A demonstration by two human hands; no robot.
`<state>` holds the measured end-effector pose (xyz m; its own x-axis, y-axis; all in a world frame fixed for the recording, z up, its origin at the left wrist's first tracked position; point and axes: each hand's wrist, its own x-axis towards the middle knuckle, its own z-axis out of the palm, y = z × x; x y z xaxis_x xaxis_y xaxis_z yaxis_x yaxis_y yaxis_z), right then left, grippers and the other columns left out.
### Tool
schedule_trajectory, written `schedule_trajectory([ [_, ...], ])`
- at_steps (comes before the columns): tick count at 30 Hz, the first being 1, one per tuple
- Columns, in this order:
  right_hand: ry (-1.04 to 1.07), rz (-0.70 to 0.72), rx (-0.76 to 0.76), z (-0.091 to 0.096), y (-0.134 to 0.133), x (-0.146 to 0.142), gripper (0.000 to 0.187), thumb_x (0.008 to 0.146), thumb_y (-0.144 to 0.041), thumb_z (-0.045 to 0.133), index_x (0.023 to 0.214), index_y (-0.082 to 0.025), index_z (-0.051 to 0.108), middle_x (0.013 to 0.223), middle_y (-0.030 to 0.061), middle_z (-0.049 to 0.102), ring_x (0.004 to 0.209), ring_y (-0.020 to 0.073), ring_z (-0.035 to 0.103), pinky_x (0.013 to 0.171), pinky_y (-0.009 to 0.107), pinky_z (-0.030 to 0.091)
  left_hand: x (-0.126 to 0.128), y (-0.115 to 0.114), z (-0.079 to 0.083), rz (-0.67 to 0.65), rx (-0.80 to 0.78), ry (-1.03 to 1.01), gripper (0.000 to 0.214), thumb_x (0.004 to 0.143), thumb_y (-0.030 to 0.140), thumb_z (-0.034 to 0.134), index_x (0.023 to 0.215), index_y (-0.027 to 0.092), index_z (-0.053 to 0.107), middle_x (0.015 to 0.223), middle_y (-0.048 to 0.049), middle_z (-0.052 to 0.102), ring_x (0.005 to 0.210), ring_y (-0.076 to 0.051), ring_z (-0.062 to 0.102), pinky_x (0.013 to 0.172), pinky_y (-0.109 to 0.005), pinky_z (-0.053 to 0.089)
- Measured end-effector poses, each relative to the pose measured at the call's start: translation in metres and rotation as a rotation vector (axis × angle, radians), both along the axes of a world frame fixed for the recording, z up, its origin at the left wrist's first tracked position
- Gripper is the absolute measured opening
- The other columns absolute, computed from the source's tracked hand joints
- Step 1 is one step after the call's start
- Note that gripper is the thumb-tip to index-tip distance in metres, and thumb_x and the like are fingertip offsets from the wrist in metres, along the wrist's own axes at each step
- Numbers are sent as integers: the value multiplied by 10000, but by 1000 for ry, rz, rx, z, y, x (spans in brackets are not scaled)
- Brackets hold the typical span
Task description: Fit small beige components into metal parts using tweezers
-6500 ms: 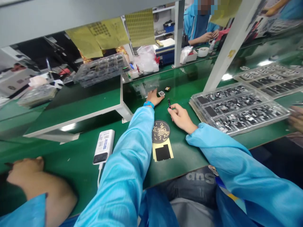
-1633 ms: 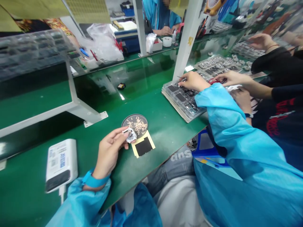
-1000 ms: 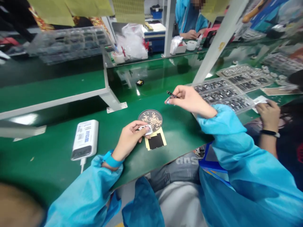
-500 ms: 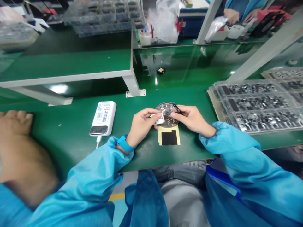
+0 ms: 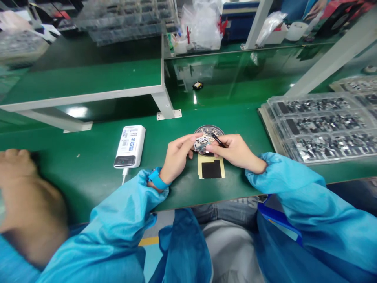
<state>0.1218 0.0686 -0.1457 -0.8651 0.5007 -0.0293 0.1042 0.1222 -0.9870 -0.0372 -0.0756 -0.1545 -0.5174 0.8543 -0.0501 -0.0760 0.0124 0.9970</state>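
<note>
My left hand (image 5: 176, 157) pinches a small white and metal part (image 5: 200, 146) between thumb and fingers. My right hand (image 5: 237, 151) grips a thin black tool (image 5: 217, 140) whose tip touches that part. Both hands meet just above a round dark dish (image 5: 209, 131) of small pale pieces. A yellow card with a black square (image 5: 211, 169) lies on the green bench in front of the dish, below my hands.
A white power bank (image 5: 130, 146) with a cable lies left of my hands. Clear trays of small parts (image 5: 321, 125) fill the right side. A raised green shelf on white legs (image 5: 88, 84) stands at back left. Another person's arm (image 5: 26, 204) rests at far left. A small black part (image 5: 197, 85) sits further back.
My hands have come closer together over the dish, and the tool tip now touches the part. Earlier my right hand reached to the parts tray and came back.
</note>
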Motion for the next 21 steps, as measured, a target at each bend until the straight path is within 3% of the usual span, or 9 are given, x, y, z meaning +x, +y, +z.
schedule_trajectory([
  [11, -41, -38, 14, 1, 1, -1, 511, 756, -629, 842, 612, -170, 671, 606, 11, 669, 558, 111, 539, 547, 257, 395, 6, -3, 13, 3, 4, 188, 423, 954, 530, 668, 1184, 218, 837, 905, -56, 776, 651, -141, 521, 625, -285, 433],
  [21, -34, -12, -33, 0, 3, 2, 493, 755, -614, 853, 638, -169, 674, 632, 10, 675, 582, 111, 539, 571, 257, 406, 6, -5, 14, -16, 50, 198, 341, 962, 461, 698, 1185, 242, 833, 1027, -69, 807, 952, -230, 710, 922, -364, 553],
])
